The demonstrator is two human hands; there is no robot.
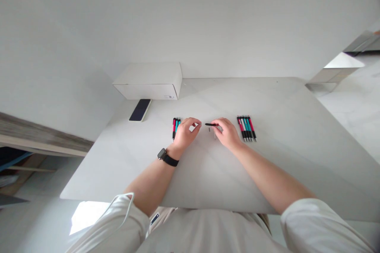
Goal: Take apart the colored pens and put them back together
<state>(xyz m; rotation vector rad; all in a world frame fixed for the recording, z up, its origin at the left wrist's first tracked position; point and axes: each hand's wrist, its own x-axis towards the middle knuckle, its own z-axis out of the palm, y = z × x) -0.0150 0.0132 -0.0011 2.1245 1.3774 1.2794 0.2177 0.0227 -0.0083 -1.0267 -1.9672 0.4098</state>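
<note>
My left hand (186, 132) is closed in a pinch, with a small pale piece barely showing at its fingertips; I cannot make out its kind. Facing it across a narrow gap, my right hand (227, 132) pinches a black pen part (209, 124) that points left. A tiny dark piece (209, 129) lies on the table under the pen part, beside a thin whitish stick (215, 136) partly under my right hand. Several red and teal pens (174, 127) lie left of my left hand, partly hidden by it. Right of my right hand is a row of several pens (246, 128) with black grips.
The white table (208, 182) meets a wall at the back. A white box (148, 83) stands at the back left, and a phone (140, 110) lies in front of it. A black watch (168, 157) is on my left wrist. A white cable (129, 205) loops by my left sleeve.
</note>
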